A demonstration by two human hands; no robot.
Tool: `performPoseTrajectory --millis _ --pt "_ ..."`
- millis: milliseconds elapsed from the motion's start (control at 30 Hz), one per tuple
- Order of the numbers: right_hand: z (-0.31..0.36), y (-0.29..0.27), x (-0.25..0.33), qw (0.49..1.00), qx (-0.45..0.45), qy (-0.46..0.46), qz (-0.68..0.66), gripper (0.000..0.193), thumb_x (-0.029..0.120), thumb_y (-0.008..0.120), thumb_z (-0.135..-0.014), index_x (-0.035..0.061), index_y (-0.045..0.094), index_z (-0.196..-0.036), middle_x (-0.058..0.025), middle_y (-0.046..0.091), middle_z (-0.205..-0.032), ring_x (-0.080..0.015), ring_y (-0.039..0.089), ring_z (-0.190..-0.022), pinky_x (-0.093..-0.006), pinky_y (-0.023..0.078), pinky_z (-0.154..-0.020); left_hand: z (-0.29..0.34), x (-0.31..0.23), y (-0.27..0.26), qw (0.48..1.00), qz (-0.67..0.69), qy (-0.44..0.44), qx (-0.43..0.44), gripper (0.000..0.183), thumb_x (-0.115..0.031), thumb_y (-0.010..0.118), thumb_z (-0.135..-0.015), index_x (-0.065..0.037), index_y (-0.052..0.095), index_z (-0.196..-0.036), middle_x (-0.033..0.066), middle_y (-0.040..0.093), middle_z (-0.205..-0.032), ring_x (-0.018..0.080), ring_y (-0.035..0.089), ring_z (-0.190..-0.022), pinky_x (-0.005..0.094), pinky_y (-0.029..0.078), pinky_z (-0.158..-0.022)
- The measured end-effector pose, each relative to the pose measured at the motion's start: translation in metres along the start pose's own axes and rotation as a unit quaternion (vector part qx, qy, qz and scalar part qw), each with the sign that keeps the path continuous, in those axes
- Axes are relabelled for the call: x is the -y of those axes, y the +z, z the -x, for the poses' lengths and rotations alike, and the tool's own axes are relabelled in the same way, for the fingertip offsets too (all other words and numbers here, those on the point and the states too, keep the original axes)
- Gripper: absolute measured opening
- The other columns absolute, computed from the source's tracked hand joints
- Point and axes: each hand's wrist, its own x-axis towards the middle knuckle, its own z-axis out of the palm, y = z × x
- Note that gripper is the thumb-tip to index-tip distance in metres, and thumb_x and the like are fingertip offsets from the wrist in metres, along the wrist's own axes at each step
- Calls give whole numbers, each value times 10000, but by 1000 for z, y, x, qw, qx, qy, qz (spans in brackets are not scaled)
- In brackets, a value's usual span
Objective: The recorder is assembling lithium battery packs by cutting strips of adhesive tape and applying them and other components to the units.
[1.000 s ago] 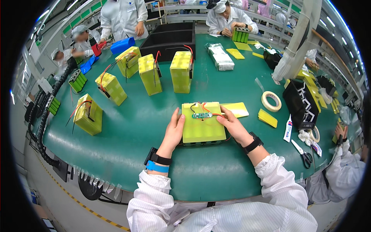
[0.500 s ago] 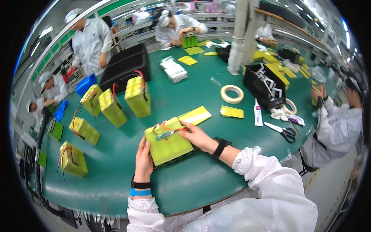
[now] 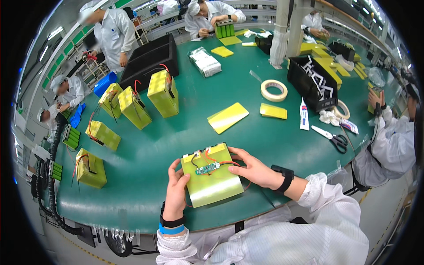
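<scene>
A battery pack (image 3: 216,189) with a yellow sheet over its face sits between my hands near the table's front edge. On that face lies a small green circuit board (image 3: 207,168), with red and black wires running off it. My left hand (image 3: 177,187) grips the pack's left side, thumb on the sheet. My right hand (image 3: 255,170) holds the right side, its thumb by the wires and fingers behind the far corner. The pack's underside is hidden. Beyond it a loose yellow sheet (image 3: 228,118) lies on the green table (image 3: 145,194).
Several yellow-wrapped packs (image 3: 163,95) with wires stand at the left, before a black tray (image 3: 152,59). Rightward are a tape roll (image 3: 274,91), small yellow sheets (image 3: 273,111), a glue tube (image 3: 304,114), scissors (image 3: 331,138) and a black bin (image 3: 312,84). Co-workers sit and stand around the table.
The pack has been turned and brought nearer to me, so its far edge with wire ends now shows. The loose yellow sheet behind it is fully uncovered. My view has shifted.
</scene>
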Motion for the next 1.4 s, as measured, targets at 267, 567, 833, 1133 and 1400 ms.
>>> performPoseTrajectory --millis 267,567,833,1133,1400 --pt "-7 -72 14 958 269 85 48 635 151 695 -877 -13 370 -1397 -134 618 -1183 -151 628 -992 -268 522 -795 14 -12 1 996 -91 14 -7 541 -52 481 -958 -52 268 -1455 177 479 -1379 248 494 -1231 354 381 -1056" --pt "2 -79 -5 969 225 97 5 249 127 613 -927 -7 559 -1130 -59 662 -773 -110 633 -689 -263 526 -664 48 -81 103 700 -616 347 100 216 43 685 -687 -39 647 -884 102 671 -1011 305 590 -1060 397 465 -915" --pt "-4 -74 -18 961 33 -111 252 176 82 691 -788 47 616 -944 -88 606 -836 -246 606 -773 -361 490 -705 -19 -67 173 478 -732 243 421 141 -107 741 -669 -80 699 -801 21 671 -852 234 565 -838 345 486 -745" --pt "41 -66 17 815 -164 -329 448 192 123 600 -717 39 571 -888 -82 532 -936 -246 522 -936 -370 463 -782 -57 -67 172 535 -677 214 459 44 -100 729 -675 -91 700 -708 32 602 -672 237 509 -737 351 455 -667" --pt "67 -35 -13 924 99 -230 289 256 22 582 -746 -40 592 -994 -106 559 -946 -258 526 -915 -330 486 -816 -63 -63 173 450 -755 187 438 70 -51 716 -652 -89 663 -679 27 587 -696 242 507 -756 346 447 -693"
